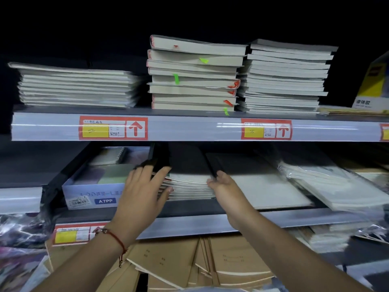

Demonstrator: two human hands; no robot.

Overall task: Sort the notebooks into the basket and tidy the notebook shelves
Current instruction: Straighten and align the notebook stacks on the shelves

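Note:
A stack of black-covered notebooks point(189, 184) with cream page edges lies on the middle shelf point(189, 207). My left hand point(143, 190) presses flat against the stack's left side, fingers spread, thumb on the page edges. My right hand point(223, 186) cups the stack's right corner, fingertips at the black cover's edge. A red string bracelet circles my left wrist. On the upper shelf point(189, 129) stand three piles: a low white pile point(75, 87) at left, a pile with red and green tabs point(193, 74) in the middle, a taller pile point(286, 76) at right. No basket is in view.
A pale box marked A7PP point(94, 186) sits left of the held stack. A cream notebook point(265, 186) and plastic-wrapped ones point(336, 186) lie to its right. Brown kraft notebooks point(200, 262) lean untidily on the bottom shelf. A yellow box point(372, 85) stands at the upper right.

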